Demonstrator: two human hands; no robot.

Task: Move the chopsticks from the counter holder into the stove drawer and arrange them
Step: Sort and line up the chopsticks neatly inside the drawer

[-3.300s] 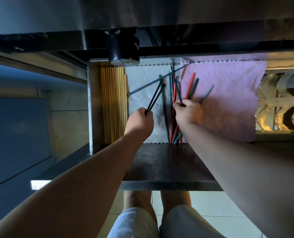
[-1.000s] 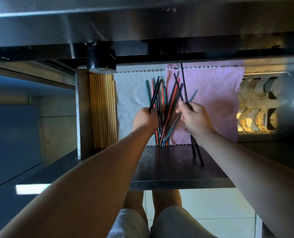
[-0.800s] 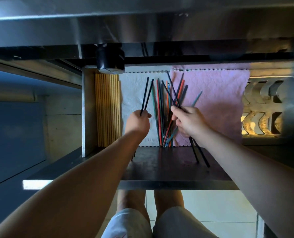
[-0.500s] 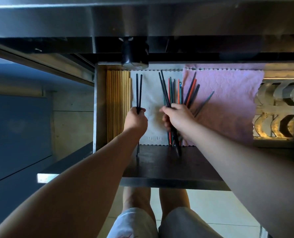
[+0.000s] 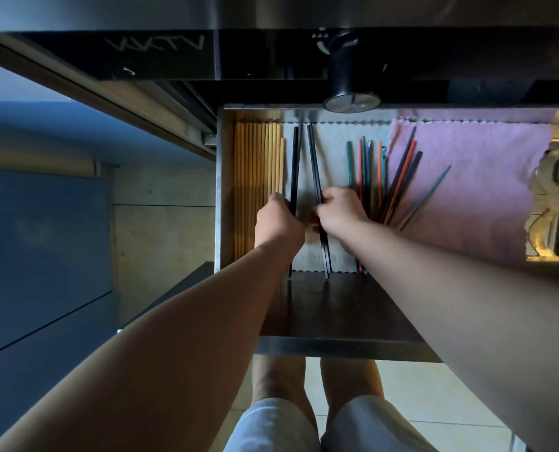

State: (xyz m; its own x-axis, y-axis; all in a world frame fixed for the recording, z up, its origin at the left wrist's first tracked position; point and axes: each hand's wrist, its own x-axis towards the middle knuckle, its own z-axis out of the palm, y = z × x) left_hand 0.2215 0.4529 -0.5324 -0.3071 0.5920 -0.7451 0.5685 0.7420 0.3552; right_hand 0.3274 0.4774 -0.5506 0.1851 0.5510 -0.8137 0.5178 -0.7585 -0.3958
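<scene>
Open stove drawer: sheet-metal walls, dull grey, dark front panel toward the viewer. Drawer floor lined with two cloths: white quilted cloth at centre, scalloped edge; pink quilted cloth at right, same wavy edge, soft and wrinkled.

Overhead, above drawer: black round knob with pale face, mounted on dark stove front.

Far left compartment of drawer: row of wooden chopsticks, tan, straight, packed side by side, parallel to drawer wall.

On white cloth, just beside wooden row: two pairs of black chopsticks, thin, glossy, slender rods. Left black pair nearly parallel to wooden row; right black pair tilted slightly, near ends reaching past cloth edge onto dark panel.

At seam of white and pink cloths: loose bundle of coloured chopsticks, green, red, teal and dark, smooth plastic look; left members roughly parallel, right members fanned outward over pink cloth. One teal chopstick lying apart, slanted, on pink cloth.

Left hand: fingers curled, pinching left black pair near mid-length. Right hand: fingers curled together, gripping right black pair near mid-length, knuckles just beside coloured bundle.

Bare forearms extended from lower frame; light shorts and tiled floor below drawer.
</scene>
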